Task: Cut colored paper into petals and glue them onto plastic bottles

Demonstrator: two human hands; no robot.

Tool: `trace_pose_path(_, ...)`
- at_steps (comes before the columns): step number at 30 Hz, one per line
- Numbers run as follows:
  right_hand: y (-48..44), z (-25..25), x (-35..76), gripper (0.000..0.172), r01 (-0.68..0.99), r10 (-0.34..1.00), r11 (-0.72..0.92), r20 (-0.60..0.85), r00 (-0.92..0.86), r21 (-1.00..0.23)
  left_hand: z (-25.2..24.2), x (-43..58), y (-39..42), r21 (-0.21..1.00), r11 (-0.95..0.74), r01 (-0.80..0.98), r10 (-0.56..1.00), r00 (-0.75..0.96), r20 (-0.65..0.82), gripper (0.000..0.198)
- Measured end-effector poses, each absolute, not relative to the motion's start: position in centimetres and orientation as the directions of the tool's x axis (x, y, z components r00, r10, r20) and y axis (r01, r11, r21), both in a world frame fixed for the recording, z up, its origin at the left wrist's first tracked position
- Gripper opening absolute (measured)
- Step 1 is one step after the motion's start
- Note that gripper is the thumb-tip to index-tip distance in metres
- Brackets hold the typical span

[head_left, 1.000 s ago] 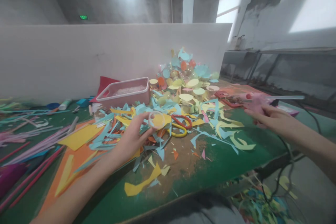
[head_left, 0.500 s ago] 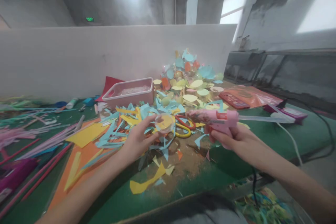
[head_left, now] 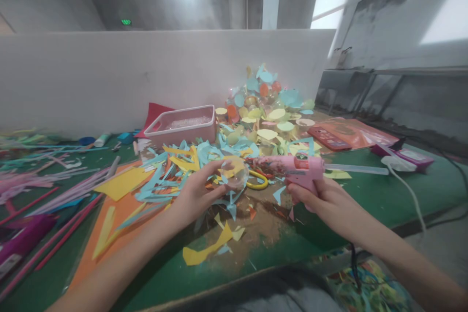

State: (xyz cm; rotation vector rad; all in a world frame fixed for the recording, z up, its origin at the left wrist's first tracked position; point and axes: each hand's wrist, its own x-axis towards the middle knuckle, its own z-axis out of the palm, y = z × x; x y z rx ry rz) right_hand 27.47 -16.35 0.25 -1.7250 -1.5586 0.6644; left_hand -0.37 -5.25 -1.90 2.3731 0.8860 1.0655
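Between the thumb and fingers of my left hand (head_left: pixel 201 189) is a small clear round cup (head_left: pixel 236 174), with yellow showing through it. My right hand (head_left: pixel 321 197) is wrapped round the handle of a pink glue gun (head_left: pixel 305 171), its stained nozzle pointing left at the cup. Whether nozzle and cup touch, I cannot tell. A translucent glue stick (head_left: pixel 360 169) juts from the back of the gun. Under and behind the cup lie blue and yellow paper scraps (head_left: pixel 183 162), and the yellow handle loop of scissors (head_left: pixel 259 181) shows just right of it.
A pink basket (head_left: pixel 182 135) stands behind the scraps. Clear cups with coloured paper discs (head_left: pixel 266 134) are heaped against the white partition (head_left: pixel 109 78). Pink and purple straws (head_left: pixel 78 195) lie left, over the green table (head_left: pixel 146 282). A red phone-like object (head_left: pixel 329 139) and white cord (head_left: pixel 411 197) are right.
The cup in my left hand has turned and shifted slightly right. The glue gun has moved a little left, bringing its nozzle closer to the cup. The view has shifted slightly.
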Motion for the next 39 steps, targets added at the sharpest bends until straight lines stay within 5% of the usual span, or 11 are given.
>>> trace_pose_path(18,-16.3,-0.5,27.6,0.057,0.645,0.981,-0.045,0.089,0.173,-0.763,-1.8,-0.4,-5.4,0.522,-0.735,0.434,0.678,0.507,0.533,0.041)
trace_pose_path(39,-16.2,-0.2,26.5,0.057,0.596,0.988,-0.039,0.058,0.144,-0.802,-2.1,-0.1,-5.4,0.696,-0.647,0.312,0.726,0.531,0.437,0.039)
